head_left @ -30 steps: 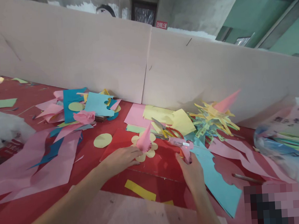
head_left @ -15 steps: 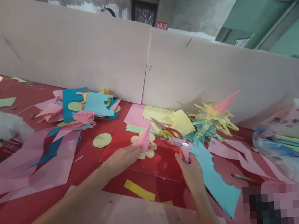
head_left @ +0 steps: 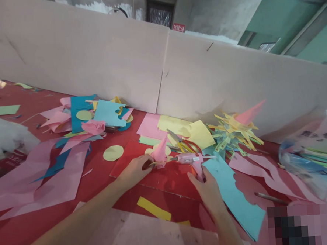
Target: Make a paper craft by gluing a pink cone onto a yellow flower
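My left hand (head_left: 135, 170) pinches the edge of a pale yellow paper flower (head_left: 166, 150) with a pink paper cone (head_left: 160, 149) standing at its centre. The flower is tilted, its near side raised off a red sheet (head_left: 169, 179). In my right hand (head_left: 207, 186) is a pink glue gun (head_left: 190, 158), gripped by its handle and pointing left. Its nozzle is close to the flower's right side; whether they touch I cannot tell. Scissors (head_left: 188, 145) with red and yellow handles lie just behind the gun.
Pink, yellow and blue paper (head_left: 231, 188) lies around the red sheet. A yellow paper disc (head_left: 113, 153) is at left. Behind right stands a fringed yellow-green piece with a pink cone (head_left: 250, 113). A plastic bag of strips (head_left: 315, 157) sits far right. A pale board (head_left: 107, 63) borders the table.
The flower has gone from lying flat to tilted, its near petals lifted by my left hand. The glue gun has moved left and levelled, bringing its nozzle to the flower.
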Action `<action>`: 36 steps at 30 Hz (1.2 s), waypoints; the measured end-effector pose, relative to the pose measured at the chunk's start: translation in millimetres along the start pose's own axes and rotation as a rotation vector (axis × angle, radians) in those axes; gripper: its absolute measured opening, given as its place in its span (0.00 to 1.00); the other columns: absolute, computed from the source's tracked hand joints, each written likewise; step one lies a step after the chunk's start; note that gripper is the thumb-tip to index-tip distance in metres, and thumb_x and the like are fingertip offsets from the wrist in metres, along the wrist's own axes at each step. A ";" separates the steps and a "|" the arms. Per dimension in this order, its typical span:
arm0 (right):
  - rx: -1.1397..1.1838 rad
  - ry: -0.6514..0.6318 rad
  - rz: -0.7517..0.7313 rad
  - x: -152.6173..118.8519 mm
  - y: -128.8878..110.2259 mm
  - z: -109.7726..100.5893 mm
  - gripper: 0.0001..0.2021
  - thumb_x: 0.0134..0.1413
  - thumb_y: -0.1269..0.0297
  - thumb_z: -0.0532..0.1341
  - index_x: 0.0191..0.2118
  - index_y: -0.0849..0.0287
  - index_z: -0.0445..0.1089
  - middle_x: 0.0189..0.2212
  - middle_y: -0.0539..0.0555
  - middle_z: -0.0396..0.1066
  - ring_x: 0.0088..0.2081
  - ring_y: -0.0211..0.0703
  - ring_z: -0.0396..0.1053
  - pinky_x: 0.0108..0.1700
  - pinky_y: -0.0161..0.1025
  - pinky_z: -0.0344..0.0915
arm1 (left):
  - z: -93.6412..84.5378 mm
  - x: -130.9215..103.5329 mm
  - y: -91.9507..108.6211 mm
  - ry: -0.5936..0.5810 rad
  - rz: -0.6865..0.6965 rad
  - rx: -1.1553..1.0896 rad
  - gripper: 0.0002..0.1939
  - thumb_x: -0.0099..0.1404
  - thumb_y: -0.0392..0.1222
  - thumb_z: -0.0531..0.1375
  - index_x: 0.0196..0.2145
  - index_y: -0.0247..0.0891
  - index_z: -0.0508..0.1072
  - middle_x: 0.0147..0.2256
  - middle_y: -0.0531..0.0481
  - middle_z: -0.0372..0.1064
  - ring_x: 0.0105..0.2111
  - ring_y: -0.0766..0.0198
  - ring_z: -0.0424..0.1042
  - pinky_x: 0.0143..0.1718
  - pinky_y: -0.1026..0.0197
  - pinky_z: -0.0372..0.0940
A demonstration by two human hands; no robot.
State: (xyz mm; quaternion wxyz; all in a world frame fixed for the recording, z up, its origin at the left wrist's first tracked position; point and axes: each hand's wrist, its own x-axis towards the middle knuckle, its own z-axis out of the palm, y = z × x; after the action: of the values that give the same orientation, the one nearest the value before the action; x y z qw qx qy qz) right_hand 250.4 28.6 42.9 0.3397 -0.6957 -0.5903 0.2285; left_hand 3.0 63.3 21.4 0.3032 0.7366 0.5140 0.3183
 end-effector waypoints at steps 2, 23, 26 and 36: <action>-0.041 -0.036 -0.020 -0.9 0.8 3.7 0.23 0.42 0.49 0.57 0.41 0.63 0.65 0.26 0.51 0.65 0.29 0.41 0.63 0.33 0.35 0.60 | 0.1 0.2 -0.2 0.003 -0.012 -0.018 0.08 0.61 0.43 0.52 0.32 0.40 0.68 0.30 0.54 0.69 0.29 0.67 0.66 0.31 0.66 0.59; -0.542 0.013 -0.004 -16.6 -8.3 29.3 0.17 0.52 0.58 0.51 0.48 0.57 0.59 0.47 0.54 0.65 0.43 0.44 0.66 0.33 0.35 0.58 | -1.5 -0.8 3.1 -0.009 0.008 0.004 0.07 0.60 0.42 0.52 0.31 0.39 0.68 0.30 0.54 0.68 0.28 0.68 0.65 0.30 0.66 0.58; -0.550 0.013 0.003 -16.6 -8.4 28.6 0.17 0.52 0.58 0.51 0.48 0.57 0.59 0.47 0.55 0.65 0.43 0.44 0.67 0.33 0.35 0.58 | -1.4 -0.8 2.5 -0.011 0.008 -0.005 0.07 0.60 0.42 0.52 0.31 0.39 0.67 0.30 0.54 0.68 0.29 0.67 0.65 0.30 0.66 0.58; -0.542 0.004 -0.009 -17.5 -10.2 26.9 0.18 0.53 0.59 0.50 0.49 0.57 0.58 0.47 0.55 0.65 0.44 0.44 0.66 0.33 0.35 0.58 | -1.7 -1.8 2.8 -0.014 0.013 0.007 0.07 0.60 0.43 0.52 0.31 0.39 0.67 0.30 0.53 0.68 0.28 0.67 0.65 0.31 0.65 0.59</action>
State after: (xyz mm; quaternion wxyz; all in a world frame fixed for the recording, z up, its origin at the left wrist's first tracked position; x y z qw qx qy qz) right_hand 220.7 17.7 31.1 0.1432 -0.7592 -0.6321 0.0591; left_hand 2.7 61.0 24.4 0.3023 0.7432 0.5082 0.3132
